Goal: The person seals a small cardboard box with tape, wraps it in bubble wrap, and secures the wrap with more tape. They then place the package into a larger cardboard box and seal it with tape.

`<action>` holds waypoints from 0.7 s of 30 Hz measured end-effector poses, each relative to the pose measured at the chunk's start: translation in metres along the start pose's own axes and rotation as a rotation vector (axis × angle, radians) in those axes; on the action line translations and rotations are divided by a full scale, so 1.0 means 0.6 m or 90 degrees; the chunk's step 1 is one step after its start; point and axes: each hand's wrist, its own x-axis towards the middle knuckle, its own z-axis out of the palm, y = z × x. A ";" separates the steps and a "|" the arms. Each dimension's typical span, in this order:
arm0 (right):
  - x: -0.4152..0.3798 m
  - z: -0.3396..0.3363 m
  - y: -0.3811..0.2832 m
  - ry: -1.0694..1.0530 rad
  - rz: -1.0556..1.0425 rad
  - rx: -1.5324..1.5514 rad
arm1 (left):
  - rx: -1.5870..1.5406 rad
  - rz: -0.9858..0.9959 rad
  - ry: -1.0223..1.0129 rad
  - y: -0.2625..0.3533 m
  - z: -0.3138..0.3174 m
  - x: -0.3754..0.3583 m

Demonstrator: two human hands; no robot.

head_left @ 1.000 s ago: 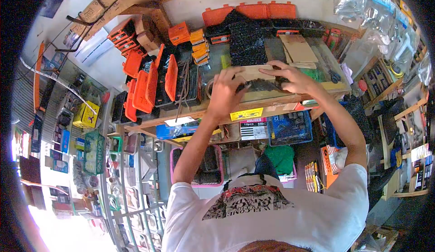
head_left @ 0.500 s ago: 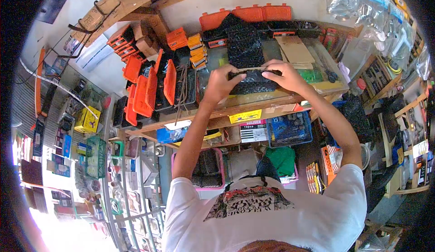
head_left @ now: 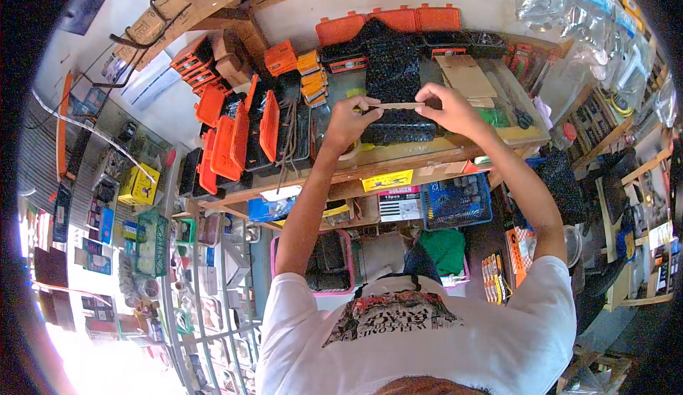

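Observation:
A thin tan strip [head_left: 400,105] stretches level between my two hands over the workbench. My left hand [head_left: 351,119] pinches its left end, and my right hand [head_left: 447,110] pinches the right end between thumb and fingers. Beneath the strip, a black, shiny, textured wrapped bundle [head_left: 398,130] lies near the bench's front edge. Behind it, a wide piece of the same black material [head_left: 393,61] runs back toward the wall. The strip's material is too small to make out.
Orange-lidded boxes [head_left: 226,146] stand open at the left of the bench [head_left: 427,155], with small orange-yellow boxes [head_left: 311,78] nearby. Cardboard sheets [head_left: 466,78] and scissors [head_left: 523,118] lie to the right. Below are a blue basket [head_left: 457,203] and a pink-rimmed bin [head_left: 348,267].
The strip has come up off the black bundle and is now held straight between my hands. My right hand's fingers have shifted from lying on the bundle to a raised pinch.

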 end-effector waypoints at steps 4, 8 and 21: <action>-0.021 0.021 -0.086 0.203 -0.218 -0.302 | -0.025 -0.055 -0.017 -0.004 -0.001 -0.001; -0.069 0.089 -0.108 0.027 -0.243 -0.422 | -0.073 -0.080 -0.011 -0.001 0.001 0.002; -0.005 0.073 -0.060 -0.040 -0.287 -0.526 | -0.079 -0.324 -0.046 -0.009 -0.015 0.052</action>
